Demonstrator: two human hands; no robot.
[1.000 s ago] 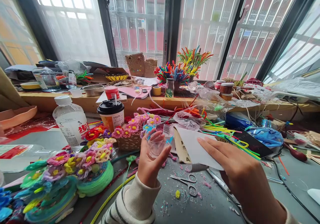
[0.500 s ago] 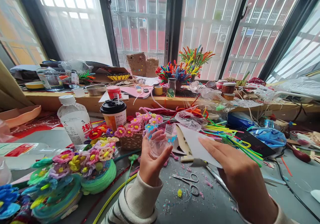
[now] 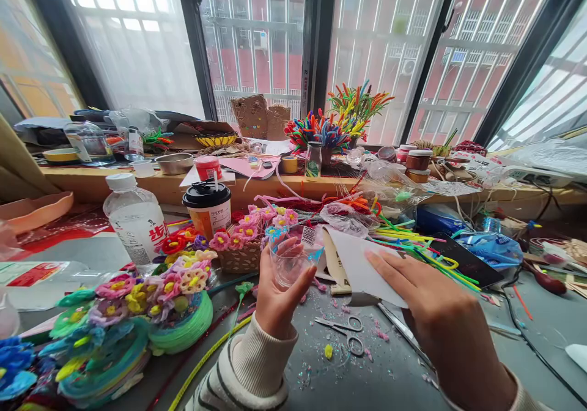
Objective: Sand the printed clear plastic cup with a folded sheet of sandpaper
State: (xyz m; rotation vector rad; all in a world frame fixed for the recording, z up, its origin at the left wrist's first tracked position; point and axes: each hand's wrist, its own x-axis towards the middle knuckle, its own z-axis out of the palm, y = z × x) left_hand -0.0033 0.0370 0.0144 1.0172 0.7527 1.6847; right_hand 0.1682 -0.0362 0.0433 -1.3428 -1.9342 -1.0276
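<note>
My left hand [image 3: 275,298] is wrapped round a small clear plastic cup [image 3: 290,263] with a barcode sticker, held just above the grey table [image 3: 394,377]. My right hand [image 3: 428,301] grips a white sheet of paper [image 3: 360,265], fingers stretched flat over its top, the sheet tilted toward the cup. Small scissors [image 3: 345,330] lie on the table below and between both hands, among glitter and scraps.
A basket of pipe-cleaner flowers [image 3: 241,246], a lidded coffee cup [image 3: 208,206] and a water bottle [image 3: 134,220] stand left of the cup. Pipe-cleaner flower coils [image 3: 114,325] fill the near left. Loose pipe cleaners [image 3: 413,240], bags and jars crowd the right and the window ledge.
Both hands keep their hold and have barely shifted; the view has moved slightly.
</note>
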